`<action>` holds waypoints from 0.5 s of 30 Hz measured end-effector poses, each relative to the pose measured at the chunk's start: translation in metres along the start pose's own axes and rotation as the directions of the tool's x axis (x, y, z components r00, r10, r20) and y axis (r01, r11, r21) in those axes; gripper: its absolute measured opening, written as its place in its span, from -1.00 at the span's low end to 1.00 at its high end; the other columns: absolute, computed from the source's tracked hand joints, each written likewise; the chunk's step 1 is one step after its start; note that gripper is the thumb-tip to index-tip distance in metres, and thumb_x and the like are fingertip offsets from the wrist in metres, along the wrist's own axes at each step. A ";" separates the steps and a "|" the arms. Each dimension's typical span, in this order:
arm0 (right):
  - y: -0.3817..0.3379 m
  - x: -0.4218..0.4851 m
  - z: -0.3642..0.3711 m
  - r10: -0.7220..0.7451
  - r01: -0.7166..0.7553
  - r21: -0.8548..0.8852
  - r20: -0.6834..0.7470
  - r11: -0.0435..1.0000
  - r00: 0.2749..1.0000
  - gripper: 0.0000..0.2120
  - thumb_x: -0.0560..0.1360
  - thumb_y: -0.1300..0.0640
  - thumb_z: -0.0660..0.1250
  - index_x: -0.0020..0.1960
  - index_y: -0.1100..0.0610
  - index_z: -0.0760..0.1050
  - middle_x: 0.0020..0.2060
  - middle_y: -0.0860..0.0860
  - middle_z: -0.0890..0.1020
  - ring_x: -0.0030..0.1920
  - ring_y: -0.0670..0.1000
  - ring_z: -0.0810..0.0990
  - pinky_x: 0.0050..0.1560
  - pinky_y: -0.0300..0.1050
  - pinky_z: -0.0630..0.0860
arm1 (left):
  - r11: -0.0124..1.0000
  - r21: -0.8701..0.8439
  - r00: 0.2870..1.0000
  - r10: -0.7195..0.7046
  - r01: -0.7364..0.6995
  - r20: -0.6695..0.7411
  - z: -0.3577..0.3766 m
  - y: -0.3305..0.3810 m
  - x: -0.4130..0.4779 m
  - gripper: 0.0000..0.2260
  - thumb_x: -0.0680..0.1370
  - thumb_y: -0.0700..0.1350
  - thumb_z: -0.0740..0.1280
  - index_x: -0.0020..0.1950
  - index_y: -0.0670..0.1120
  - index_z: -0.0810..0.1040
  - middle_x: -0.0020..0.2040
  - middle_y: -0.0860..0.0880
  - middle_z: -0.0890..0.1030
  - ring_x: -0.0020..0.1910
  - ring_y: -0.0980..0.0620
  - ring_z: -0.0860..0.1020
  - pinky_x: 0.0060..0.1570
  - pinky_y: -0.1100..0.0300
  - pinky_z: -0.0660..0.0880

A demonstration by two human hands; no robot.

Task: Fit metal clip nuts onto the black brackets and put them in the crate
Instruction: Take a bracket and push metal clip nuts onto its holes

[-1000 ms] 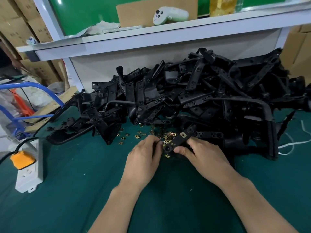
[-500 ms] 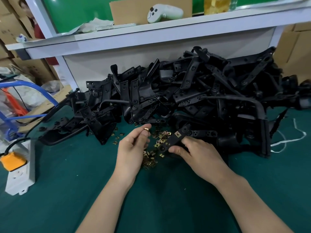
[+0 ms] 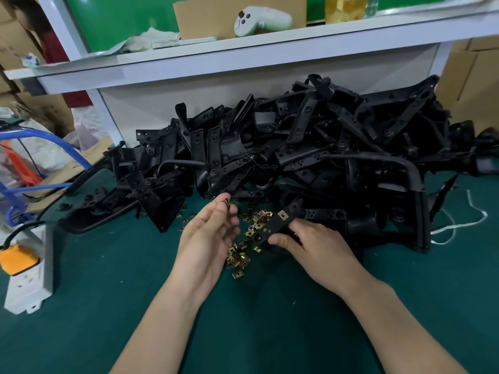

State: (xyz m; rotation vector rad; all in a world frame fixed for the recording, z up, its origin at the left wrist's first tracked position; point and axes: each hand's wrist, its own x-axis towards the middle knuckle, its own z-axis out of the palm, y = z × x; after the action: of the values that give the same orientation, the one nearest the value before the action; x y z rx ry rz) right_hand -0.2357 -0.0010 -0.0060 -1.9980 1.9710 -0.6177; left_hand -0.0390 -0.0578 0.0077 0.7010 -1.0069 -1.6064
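lifted from the desk [image 3: 108, 306] since the earlier frame, one clip nut [image 3: 226, 204] is pinched in the left hand [image 3: 208, 238].
a fitted nut [image 3: 282, 215] is seen on the bracket [image 3: 270, 230] gripped by the right hand [image 3: 313, 247]; a large pile of brackets [image 3: 297, 147] is left, and no crate is seen.

- green-covered bench [image 3: 108, 306]
- white power strip [image 3: 29, 276] at the bench's left edge, orange plug [image 3: 17, 259] in it
- white shelf [image 3: 243, 58] behind, above the bench
- white game controller [image 3: 260, 20] on the shelf, cardboard sheet [image 3: 205, 14] behind it
- yellow bottle [image 3: 345, 8] right of the controller
- crumpled paper [image 3: 145, 40] on the shelf's left
- blue tube frame [image 3: 40, 136] far left
- cardboard boxes [image 3: 472, 76] far right
- white cord [image 3: 464, 222] on the bench's right
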 end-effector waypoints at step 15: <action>0.000 0.000 0.001 -0.003 0.003 -0.008 -0.020 1.000 1.000 -0.31 0.45 -0.51 -0.14 0.27 -0.16 0.49 0.14 -0.20 0.61 0.10 -0.11 0.57 0.07 -0.03 0.52 | 0.963 -0.248 0.992 -0.121 0.107 -0.042 0.000 0.007 0.001 -0.79 0.56 -0.10 0.39 -0.25 -0.03 0.74 0.03 -0.03 0.71 -0.20 0.17 0.64 -0.15 0.24 0.61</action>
State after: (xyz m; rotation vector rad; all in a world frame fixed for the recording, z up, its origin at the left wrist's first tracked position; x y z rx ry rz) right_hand -0.2353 -0.0009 -0.0068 -2.0081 1.9852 -0.6332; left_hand -0.0363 -0.0591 0.0141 0.6403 -0.7211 -1.7654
